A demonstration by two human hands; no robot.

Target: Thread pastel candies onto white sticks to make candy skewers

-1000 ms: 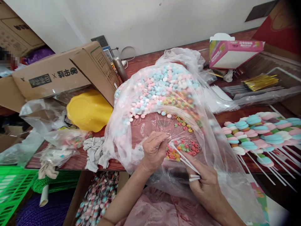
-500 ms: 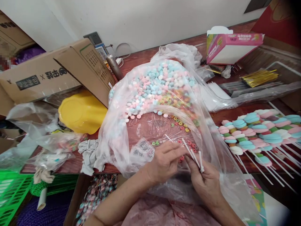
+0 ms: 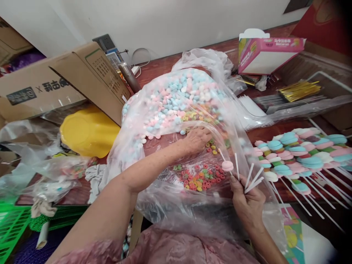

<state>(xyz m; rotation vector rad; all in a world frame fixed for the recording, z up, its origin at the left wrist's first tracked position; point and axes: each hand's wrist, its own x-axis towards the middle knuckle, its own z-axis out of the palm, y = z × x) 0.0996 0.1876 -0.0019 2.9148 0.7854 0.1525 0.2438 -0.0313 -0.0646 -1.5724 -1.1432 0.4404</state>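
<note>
While the right hand [image 3: 249, 203] pinches a fan of white sticks [image 3: 251, 178], one with a pink candy [image 3: 227, 165] on it, the left hand [image 3: 197, 138] reaches into the clear bag [image 3: 165, 198], fingers curled down on the pastel candy pile [image 3: 178, 99]. Can't tell if it's grabbed anything. Finished skewers [image 3: 299, 154] lie off to the right.
</note>
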